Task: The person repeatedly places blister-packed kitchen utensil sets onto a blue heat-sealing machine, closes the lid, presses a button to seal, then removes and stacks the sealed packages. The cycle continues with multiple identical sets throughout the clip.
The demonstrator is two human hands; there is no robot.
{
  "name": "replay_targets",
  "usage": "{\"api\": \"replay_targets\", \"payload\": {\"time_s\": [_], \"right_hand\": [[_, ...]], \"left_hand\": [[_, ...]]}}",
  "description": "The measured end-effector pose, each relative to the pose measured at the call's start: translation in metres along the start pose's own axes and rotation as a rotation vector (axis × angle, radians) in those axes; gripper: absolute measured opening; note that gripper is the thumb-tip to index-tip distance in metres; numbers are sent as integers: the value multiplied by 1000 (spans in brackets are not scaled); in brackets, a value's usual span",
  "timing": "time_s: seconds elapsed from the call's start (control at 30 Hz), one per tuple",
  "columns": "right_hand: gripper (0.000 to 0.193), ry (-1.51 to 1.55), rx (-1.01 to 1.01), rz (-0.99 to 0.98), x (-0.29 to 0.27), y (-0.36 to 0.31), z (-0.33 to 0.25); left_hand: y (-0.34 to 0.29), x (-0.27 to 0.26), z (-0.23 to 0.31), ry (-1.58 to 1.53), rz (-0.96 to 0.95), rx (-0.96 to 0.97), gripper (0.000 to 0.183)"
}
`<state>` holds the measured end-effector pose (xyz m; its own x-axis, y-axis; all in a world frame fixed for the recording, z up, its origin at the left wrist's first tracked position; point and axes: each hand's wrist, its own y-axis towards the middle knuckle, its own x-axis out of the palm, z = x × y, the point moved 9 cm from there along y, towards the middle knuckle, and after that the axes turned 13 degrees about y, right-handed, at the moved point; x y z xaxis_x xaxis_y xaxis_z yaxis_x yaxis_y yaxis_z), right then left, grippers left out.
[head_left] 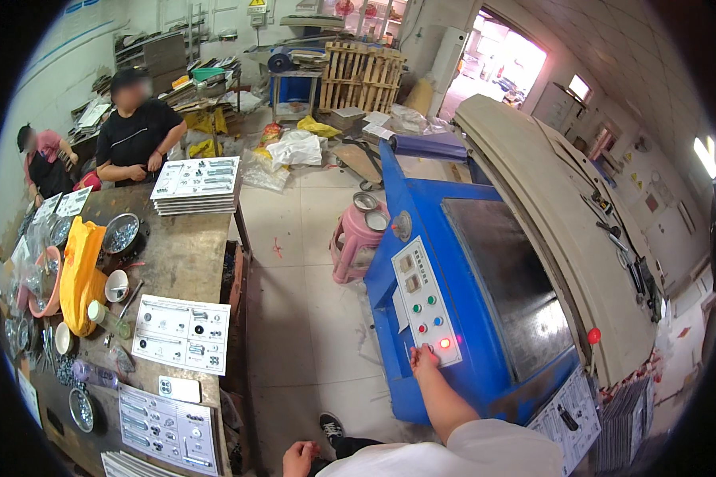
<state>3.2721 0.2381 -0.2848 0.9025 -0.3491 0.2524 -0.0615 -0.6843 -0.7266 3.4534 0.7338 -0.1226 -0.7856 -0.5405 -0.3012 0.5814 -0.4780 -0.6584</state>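
Note:
My right hand [424, 359] reaches to the lower end of a white control panel [410, 298] on a blue machine [473, 318]. Its fingers are closed at a small dark knob [427, 347], beside a lit red lamp [445, 343]. Green, blue and red buttons and small displays sit higher on the panel. Low at the bottom edge, my left hand [301, 459] is held near my body with its fingers curled; whatever may be inside is hidden. A dark flat plate [505, 278] fills the machine's top, under a raised beige lid [565, 215].
A worktable [175, 274] on the left bears printed cards [181, 334], bowls of metal parts [121, 233] and a yellow bag [83, 274]. Two people stand behind it. A pink stool [356, 238] stands beside the machine. Stacked cards [624, 421] lean at lower right.

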Motion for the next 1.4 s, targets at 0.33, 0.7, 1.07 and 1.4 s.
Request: {"api": "replay_targets", "payload": {"time_s": [0.33, 0.7, 1.07, 1.4], "right_hand": [[44, -1274, -470, 299, 11, -34, -60], [55, -408, -119, 46, -3, -10, -1], [45, -911, 230, -469, -23, -56, 109], [31, -1135, 104, -618, -96, -91, 101]], "left_hand": [[-30, -36, 17, -17, 33, 4, 41], [-46, -28, -7, -4, 54, -55, 43], [-92, -30, 26, -116, 40, -105, 44], [-61, 20, -71, 163, 53, 72, 41]]}}
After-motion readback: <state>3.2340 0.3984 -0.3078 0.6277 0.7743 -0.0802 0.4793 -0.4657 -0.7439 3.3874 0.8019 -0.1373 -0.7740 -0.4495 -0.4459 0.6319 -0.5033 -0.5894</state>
